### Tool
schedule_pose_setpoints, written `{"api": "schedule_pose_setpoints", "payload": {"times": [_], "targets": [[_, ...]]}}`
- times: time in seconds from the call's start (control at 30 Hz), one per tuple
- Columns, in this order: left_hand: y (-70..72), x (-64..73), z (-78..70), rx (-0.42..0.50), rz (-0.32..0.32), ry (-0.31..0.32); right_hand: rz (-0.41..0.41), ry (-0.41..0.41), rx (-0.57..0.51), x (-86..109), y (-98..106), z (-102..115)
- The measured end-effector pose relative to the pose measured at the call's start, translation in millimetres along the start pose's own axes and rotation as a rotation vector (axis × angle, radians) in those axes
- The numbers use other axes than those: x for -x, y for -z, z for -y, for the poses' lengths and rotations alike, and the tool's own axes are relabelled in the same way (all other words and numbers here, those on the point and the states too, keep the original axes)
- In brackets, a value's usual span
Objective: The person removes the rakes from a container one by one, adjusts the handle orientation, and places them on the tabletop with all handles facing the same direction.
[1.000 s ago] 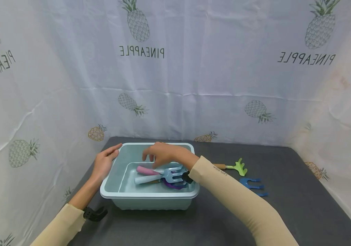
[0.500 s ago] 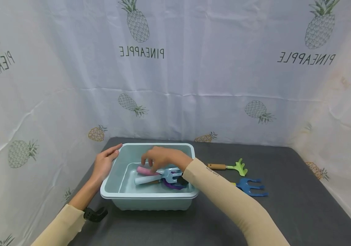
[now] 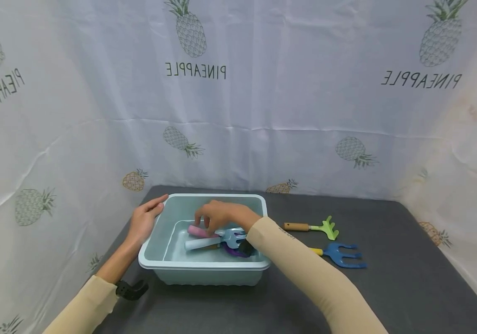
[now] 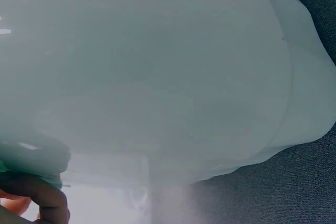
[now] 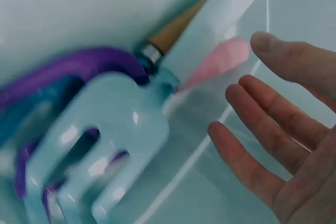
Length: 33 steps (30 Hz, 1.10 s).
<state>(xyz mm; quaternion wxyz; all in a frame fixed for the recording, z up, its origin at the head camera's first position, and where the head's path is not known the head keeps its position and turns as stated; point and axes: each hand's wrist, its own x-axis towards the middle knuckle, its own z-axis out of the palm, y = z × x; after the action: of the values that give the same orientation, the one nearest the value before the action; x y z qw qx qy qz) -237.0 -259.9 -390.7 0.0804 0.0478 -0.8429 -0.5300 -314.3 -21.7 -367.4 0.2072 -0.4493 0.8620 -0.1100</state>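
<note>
My left hand (image 3: 142, 225) grips the left rim of a pale blue-green plastic basin (image 3: 201, 265); a curled finger (image 4: 50, 200) shows at the rim in the left wrist view. Inside the basin, my right hand (image 3: 217, 215) hovers with loosely bent fingers. In the right wrist view its thumb and fingers are spread near a pink handle (image 5: 223, 61), holding nothing. A light blue toy garden fork (image 5: 126, 114) lies over a purple tool (image 5: 84, 69) and a wooden handle (image 5: 173, 30). The tools overlap, so the lower ones are partly hidden.
Right of the basin on the dark table (image 3: 389, 287) lie a green hand rake (image 3: 329, 228) with a wooden handle and a blue garden fork (image 3: 340, 255) with a yellow handle, partly behind my right forearm. A pineapple-print curtain (image 3: 297, 102) surrounds the table.
My right hand has lowered into the basin toward the pink handle, and the forearm has shifted left, uncovering more of the rake and blue fork. The left hand stays on the rim.
</note>
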Motion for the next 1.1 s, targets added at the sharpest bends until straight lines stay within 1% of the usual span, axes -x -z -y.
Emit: {"api": "schedule_pose_setpoints", "payload": {"times": [0.23,0.37,0.47,0.6,0.83,1.1], "targets": [[1.4,0.3,0.6,0.016,-0.001,0.002,0.039,-0.037,-0.029,-4.0,-2.9,-0.3],[1.4,0.1,1.0,0.017,-0.003,0.005,0.066,-0.071,-0.071,-5.6,-5.3,1.4],[0.4,-0.4,1.0,0.008,-0.003,0.009,0.083,-0.081,-0.093,-8.0,-8.5,1.9],[-1.0,-1.0,1.1,-0.001,-0.006,0.007,0.087,-0.075,-0.084,-9.8,-10.8,3.0],[-2.9,-1.2,1.1,0.004,-0.007,-0.001,0.092,-0.094,-0.084,-9.0,-16.0,6.7],[-1.6,-1.1,-1.8,0.010,-0.009,0.012,0.106,-0.069,0.000,-13.0,-19.3,8.4]]}}
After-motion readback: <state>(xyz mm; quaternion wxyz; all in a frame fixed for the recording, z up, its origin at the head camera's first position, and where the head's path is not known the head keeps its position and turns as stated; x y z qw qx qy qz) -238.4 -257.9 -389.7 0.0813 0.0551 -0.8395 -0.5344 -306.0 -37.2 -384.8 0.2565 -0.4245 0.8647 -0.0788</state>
